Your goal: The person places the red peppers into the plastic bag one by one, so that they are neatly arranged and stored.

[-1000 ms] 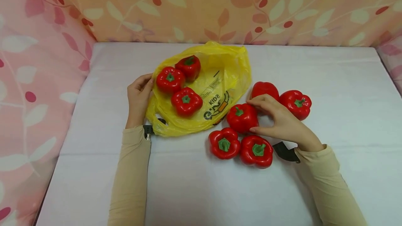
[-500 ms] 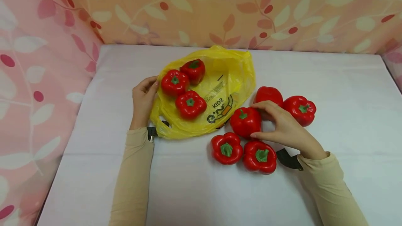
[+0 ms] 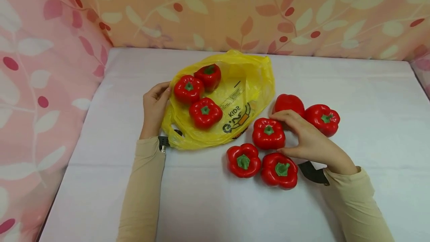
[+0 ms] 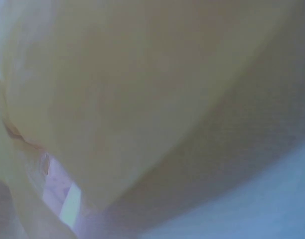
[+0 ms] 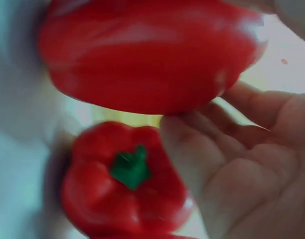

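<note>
My left hand [image 3: 155, 104] grips the left edge of a yellow plastic bag [image 3: 243, 81], whose mouth faces up. Three red bell peppers with green stems are inside, towards the left, one of them a bell pepper [image 3: 205, 113] nearest me. My right hand [image 3: 307, 139] holds another bell pepper [image 3: 268, 133] just right of the bag, thumb on its near side and fingers on its far side. That red pepper [image 5: 147, 55] also shows large in the right wrist view, touched by fingertips. A blurred yellowish surface fills most of the left wrist view.
Two bell peppers lie in front of the held one: a left pepper [image 3: 243, 160] and a right pepper [image 3: 279, 171]. Beyond the right hand sit a partly covered pepper [image 3: 289, 104] and another pepper [image 3: 322, 120]. A white cloth [image 3: 201, 201] covers the table; patterned fabric [image 3: 215, 14] hangs behind.
The pepper at my right hand has turned more upright, its stem facing up, and shifted slightly right, away from the bag. My left hand stays at the bag's edge. The head view has shifted slightly.
</note>
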Motion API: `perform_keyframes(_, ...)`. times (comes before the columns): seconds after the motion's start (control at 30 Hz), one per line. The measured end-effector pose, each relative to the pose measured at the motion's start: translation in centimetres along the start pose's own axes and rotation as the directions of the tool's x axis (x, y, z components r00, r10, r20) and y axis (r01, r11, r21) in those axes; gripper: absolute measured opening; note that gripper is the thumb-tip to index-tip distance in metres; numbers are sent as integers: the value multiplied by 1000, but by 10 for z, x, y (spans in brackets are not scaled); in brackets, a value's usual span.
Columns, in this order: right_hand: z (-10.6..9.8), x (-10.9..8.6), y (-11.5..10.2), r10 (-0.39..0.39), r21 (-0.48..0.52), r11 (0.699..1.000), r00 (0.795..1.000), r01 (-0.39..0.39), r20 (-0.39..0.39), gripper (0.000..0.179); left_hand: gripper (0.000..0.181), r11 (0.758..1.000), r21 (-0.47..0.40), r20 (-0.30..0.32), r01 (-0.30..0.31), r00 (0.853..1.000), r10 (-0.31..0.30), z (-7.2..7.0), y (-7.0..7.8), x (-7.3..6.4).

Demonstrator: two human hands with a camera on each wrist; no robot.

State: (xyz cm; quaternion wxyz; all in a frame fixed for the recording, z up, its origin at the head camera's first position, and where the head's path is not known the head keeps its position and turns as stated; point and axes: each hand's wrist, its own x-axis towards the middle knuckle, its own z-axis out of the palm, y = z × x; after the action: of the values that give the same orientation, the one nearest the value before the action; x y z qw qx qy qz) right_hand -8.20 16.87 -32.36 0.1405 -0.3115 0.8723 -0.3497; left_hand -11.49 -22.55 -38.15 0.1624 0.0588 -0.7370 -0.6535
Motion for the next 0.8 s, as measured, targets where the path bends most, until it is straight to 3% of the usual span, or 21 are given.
perform_keyframes(0.23, -8, -2, -6, 10, -40, 999, 999, -12, -50, 80, 26, 1000, 2, 0, -11, 1000, 11, 0, 0, 0)
perform_keyframes(0.43, -15, -1, -9, -57, 94, 993, 994, 66, -91, 77, 26, 1000, 12, 5, 0, 1000, 0, 0, 0, 0)
perform_keyframes(0.53, -18, 7, -15, -74, 80, 993, 993, 82, -97, 78, 25, 1000, -2, -1, 2, 1000, -2, 0, -1, 0)
perform_keyframes(0.63, -22, 19, -27, -45, 54, 997, 995, 49, -88, 77, 25, 1000, -4, -1, 5, 1000, -5, 0, 0, 0)
perform_keyframes(0.8, -25, 46, -50, 57, 99, 994, 996, -49, -73, 76, 26, 1000, -15, 3, 7, 1000, -7, 0, 1, 0)
